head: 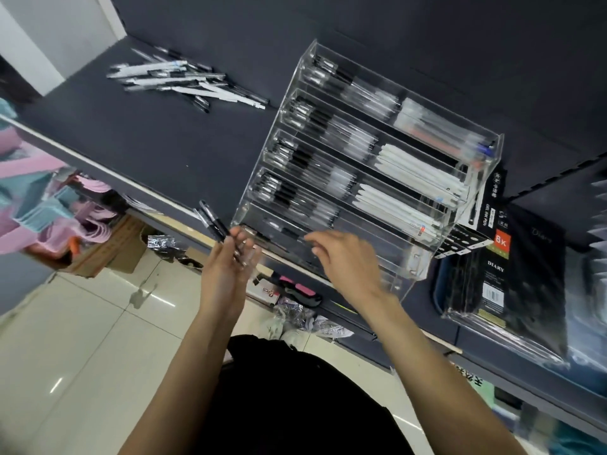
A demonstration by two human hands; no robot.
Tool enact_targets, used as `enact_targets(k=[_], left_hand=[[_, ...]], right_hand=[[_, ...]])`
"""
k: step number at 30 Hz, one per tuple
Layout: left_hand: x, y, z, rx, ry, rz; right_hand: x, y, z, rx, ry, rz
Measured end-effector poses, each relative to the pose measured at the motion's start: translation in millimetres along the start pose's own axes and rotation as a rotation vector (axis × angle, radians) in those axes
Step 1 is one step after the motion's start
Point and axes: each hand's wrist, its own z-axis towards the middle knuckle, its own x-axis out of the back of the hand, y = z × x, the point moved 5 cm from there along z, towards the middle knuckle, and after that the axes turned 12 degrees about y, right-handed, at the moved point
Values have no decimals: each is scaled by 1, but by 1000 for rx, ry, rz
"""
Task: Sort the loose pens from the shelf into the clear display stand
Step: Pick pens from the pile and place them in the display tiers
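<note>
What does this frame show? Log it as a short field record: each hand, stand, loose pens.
left hand: holds a few black pens
right hand: fingers curled at the stand's lowest front tier; blurred, grip unclear
display stand: clear, tiered, upper tiers hold pens
loose pens: pile on the dark shelf, left of the stand

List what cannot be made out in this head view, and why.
- Pen count in the clear display stand: motion blur smears them.
- Whether the right hand pinches a pen: blurred, fingertips against the lowest tray.
- Number of pens in the left hand: fingers cover them.
- Loose pens on the shelf: overlapping, too small to count.
</note>
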Motion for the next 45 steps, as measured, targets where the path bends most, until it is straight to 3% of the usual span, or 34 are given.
enact_targets(k=[5,15,19,22,26,29,32,37,45], left_hand=[[19,6,-8,-65,133,107],[34,4,-14,-19,180,153],[28,-1,-16,-53,147,238],[17,-8,-21,-39,131,262],[1,-10,-26,-56,37,244],[7,-5,-26,-147,76,372],[20,-1,-21,-209,143,436],[35,2,-18,-223,207,406],[34,5,-19,-257,175,326]], right_hand=[[-53,-4,9,67,-94,-163],[-67,-13,18,111,-190,-52],[-36,-27,6,-64,-105,272],[-27,-42,-7,-188,-200,554],[-21,-37,-10,-263,-168,630],[-16,-18,-8,-275,-77,476],[-16,-1,-1,-120,64,114],[-41,-9,12,148,-24,-341],[-62,-6,16,170,-123,-329]])
